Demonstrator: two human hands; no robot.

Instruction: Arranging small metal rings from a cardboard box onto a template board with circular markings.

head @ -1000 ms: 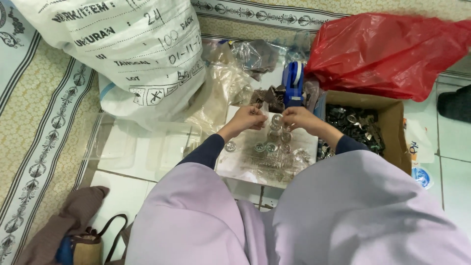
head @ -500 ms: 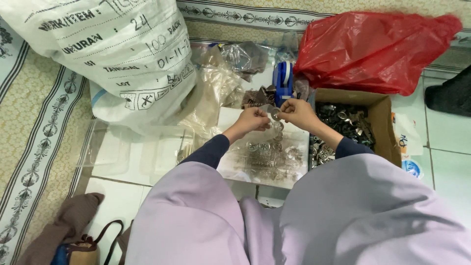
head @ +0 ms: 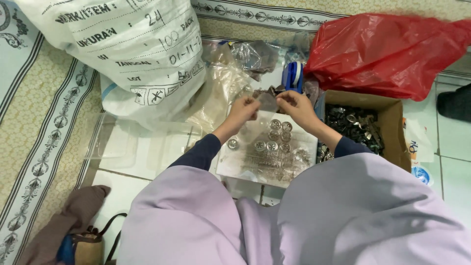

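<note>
White tiled floor beside a patterned mat. Left hand (head: 244, 110) and right hand (head: 293, 104) pinch shut on a small clear plastic bag (head: 267, 105), crinkly and hard to make out. Just below the grip, round metal caps (head: 273, 139) lie on a sheet; a cardboard box (head: 387, 128) of dark metal pieces sits right.

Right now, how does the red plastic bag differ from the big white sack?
The red plastic bag is glossy, crumpled and plain, lying at the upper right behind the cardboard box. The big white sack is matt, woven-looking and printed with dark writing, bulging at the upper left, and looks larger. Both sit on the floor, closed over their contents, untouched by either hand.
</note>
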